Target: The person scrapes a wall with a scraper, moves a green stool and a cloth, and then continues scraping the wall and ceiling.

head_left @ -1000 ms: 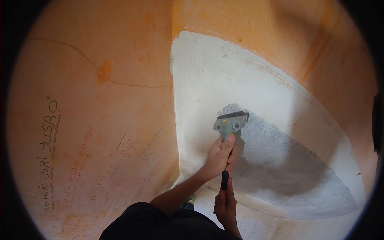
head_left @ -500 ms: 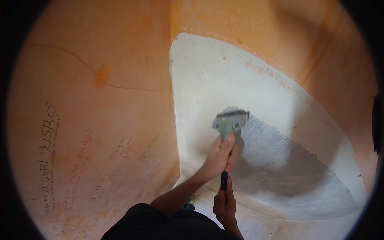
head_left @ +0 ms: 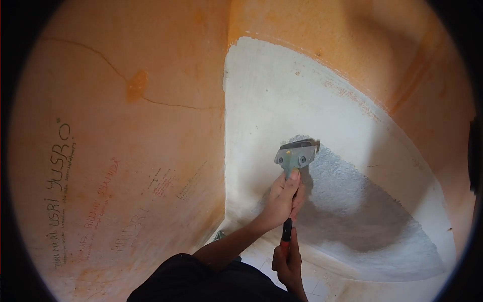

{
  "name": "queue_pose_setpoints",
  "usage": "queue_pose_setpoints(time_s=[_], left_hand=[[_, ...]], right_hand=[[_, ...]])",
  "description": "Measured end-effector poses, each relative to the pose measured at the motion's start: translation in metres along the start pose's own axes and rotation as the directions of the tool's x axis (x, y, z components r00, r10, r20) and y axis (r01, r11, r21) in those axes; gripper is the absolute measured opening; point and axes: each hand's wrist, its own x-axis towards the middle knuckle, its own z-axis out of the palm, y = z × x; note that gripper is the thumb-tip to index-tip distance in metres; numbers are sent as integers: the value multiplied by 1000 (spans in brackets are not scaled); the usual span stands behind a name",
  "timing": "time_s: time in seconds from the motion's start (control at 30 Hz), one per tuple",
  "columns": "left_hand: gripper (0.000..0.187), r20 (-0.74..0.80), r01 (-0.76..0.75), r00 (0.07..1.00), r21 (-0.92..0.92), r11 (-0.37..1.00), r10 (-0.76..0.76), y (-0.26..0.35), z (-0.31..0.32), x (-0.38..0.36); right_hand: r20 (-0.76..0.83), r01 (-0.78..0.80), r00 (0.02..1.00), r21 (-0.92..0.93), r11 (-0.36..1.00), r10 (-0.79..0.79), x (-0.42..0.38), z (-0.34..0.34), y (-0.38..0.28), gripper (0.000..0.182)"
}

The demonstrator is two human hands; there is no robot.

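A scraper (head_left: 296, 154) with a wide grey metal head and two round bolts lies against the wall, its blade at the upper left tip of a rough grey patch (head_left: 347, 196). My left hand (head_left: 282, 200) is closed round the tool's upper shaft, thumb just below the head. Lower down, my right hand (head_left: 288, 262) grips the red and black handle. The fingers on the far side of the shaft are partly hidden.
Orange wall (head_left: 151, 126) with handwriting and a crack stands at left, meeting the white-coated wall (head_left: 256, 100) at a corner. White floor tiles (head_left: 256, 259) show below. A dark object (head_left: 474, 156) is at the right edge.
The view has shifted, so the walls appear farther right. The scraper head and both hands appear slightly right and lower in the picture, the grips unchanged.
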Motion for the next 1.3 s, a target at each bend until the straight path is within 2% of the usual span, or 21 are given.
queue_pose_setpoints(time_s=[0.07,0.13,0.2,0.23,0.3,0.4,0.47,0.5,0.57,0.7,0.77,0.87,0.9,1.0,1.07,1.2,1.27,1.3], left_hand=[[43,20,37,999,-45,998,-36,-10,-4,-2],[43,4,33,999,-35,999,-33,3,5,1],[43,-8,33,999,-23,999,-33,8,8,5],[43,15,5,1000,-16,1000,-5,8,6,6],[44,44,-47,998,1,999,47,7,5,9],[43,11,-5,1000,53,999,4,-1,8,3],[44,7,4,1000,40,999,-4,4,9,5],[44,4,5,1000,36,999,-5,1,9,4],[44,-5,51,999,49,998,-51,-3,5,0],[44,2,21,1000,8,1000,-21,11,9,4],[44,-38,45,998,11,999,-44,6,7,2],[43,-29,53,998,22,998,-53,3,8,1],[43,-28,56,998,23,998,-55,6,6,3],[44,-10,20,1000,-11,1000,-20,8,5,4],[44,-17,66,998,-45,997,-67,0,10,-1],[43,-26,21,999,-72,997,-23,9,7,6],[43,-79,40,996,-52,998,-44,0,8,3],[43,-28,54,998,-95,994,-57,-3,13,-1]], right_hand=[[6,32,999,227,973,-35,-9,-1,12,63],[-41,-24,999,256,966,35,-5,3,6,63],[-37,17,999,167,986,-11,8,2,-5,62],[18,111,993,120,987,-114,10,1,0,63],[-9,109,994,124,986,-108,-6,3,24,63],[-36,27,999,142,990,-22,-7,4,22,63],[-9,113,994,112,987,-112,-6,2,19,64],[-8,109,994,109,988,-109,-7,-1,23,64],[-41,183,982,15,983,-182,-11,2,32,62],[-1,115,993,34,993,-115,-4,3,7,61],[-77,132,988,-51,990,-136,-5,2,5,59],[-74,128,989,-39,991,-130,-8,-2,15,58],[-24,46,999,-15,999,-46,-2,-3,-2,58],[-37,24,999,-37,999,-25,-3,-5,-9,57],[-62,76,995,-70,995,-80,-7,-8,2,57],[-9,41,999,-41,998,-41,-2,-10,-13,56],[-14,97,995,-93,991,-98,-9,-13,-5,60],[-17,102,994,-118,988,-104,-15,-14,-9,59]])
